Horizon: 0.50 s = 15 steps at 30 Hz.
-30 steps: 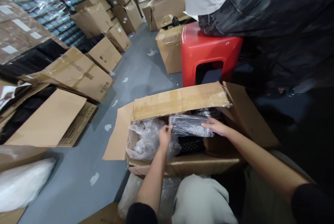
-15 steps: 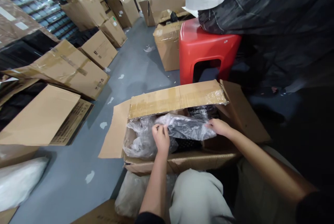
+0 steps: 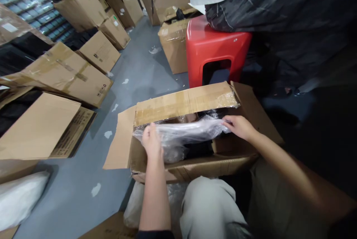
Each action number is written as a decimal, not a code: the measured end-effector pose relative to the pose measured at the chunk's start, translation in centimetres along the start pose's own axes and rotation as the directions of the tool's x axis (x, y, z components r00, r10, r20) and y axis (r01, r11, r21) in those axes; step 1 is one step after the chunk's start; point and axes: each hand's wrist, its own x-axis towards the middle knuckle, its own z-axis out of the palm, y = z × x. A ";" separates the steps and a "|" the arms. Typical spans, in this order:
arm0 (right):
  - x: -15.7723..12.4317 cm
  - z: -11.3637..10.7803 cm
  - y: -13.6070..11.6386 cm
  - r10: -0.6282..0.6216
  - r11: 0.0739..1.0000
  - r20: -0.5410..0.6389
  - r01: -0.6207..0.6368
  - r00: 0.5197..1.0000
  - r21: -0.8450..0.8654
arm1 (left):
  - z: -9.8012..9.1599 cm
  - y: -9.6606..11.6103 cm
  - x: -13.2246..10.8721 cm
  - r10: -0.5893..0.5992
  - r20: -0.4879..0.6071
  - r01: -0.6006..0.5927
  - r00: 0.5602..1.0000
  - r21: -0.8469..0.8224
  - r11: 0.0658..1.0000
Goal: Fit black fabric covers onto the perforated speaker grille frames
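Observation:
A clear plastic bag stretches between my two hands over an open cardboard box. My left hand is closed on the bag's left end, near the box's left wall. Its right end is pinched in the fingers of my right hand. Beneath the bag, inside the box, a dark thing shows in part; its kind is hidden. More crumpled clear plastic lies in the box's left part.
Past the box stands a red plastic stool with a seated person in dark patterned trousers. Several cardboard boxes line the left side. A white plastic-wrapped bundle lies at lower left, and paper scraps dot the floor.
My left hand has moved left and slightly up, drawing the plastic out long. The dark content visible within the bag before no longer shows between my hands. My right hand keeps its grip.

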 end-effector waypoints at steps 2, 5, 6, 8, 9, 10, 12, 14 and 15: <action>0.0 -2.1 -1.0 -0.051 0.998 -0.167 0.047 0.985 -0.031 | -0.8 1.8 -0.1 0.063 0.035 -0.064 0.997 0.045 0.997; 0.1 -5.3 -3.3 -0.142 0.989 -0.404 0.149 0.904 -0.015 | -1.9 4.5 0.1 0.174 0.044 -0.176 0.984 0.070 0.982; 0.3 -6.4 -4.3 -0.163 0.984 -0.445 0.180 0.880 -0.003 | -2.2 5.4 0.3 0.217 -0.015 -0.216 0.976 0.038 0.976; 0.7 -8.4 -6.5 -0.178 0.975 -0.488 0.221 0.854 0.031 | -2.9 6.8 0.8 0.283 -0.099 -0.286 0.954 -0.011 0.958; 1.0 -9.3 -7.5 -0.169 0.971 -0.509 0.231 0.844 0.060 | -3.2 7.3 1.1 0.308 -0.090 -0.310 0.947 -0.008 0.951; 1.4 -10.1 -8.4 -0.153 0.966 -0.537 0.240 0.830 0.097 | -3.4 7.8 1.3 0.333 -0.053 -0.333 0.942 0.005 0.943; 2.4 -11.3 -10.0 -0.147 0.949 -0.549 0.273 0.823 0.156 | -3.6 8.3 1.4 0.361 0.091 -0.366 0.928 0.047 0.929; 3.5 -11.6 -11.2 -0.243 0.931 -0.434 0.335 0.868 0.148 | -3.3 8.3 1.0 0.309 0.309 -0.360 0.899 0.122 0.925; 4.0 -11.4 -11.7 -0.315 0.920 -0.332 0.372 0.889 0.125 | -2.8 8.1 0.6 0.241 0.421 -0.338 0.875 0.172 0.925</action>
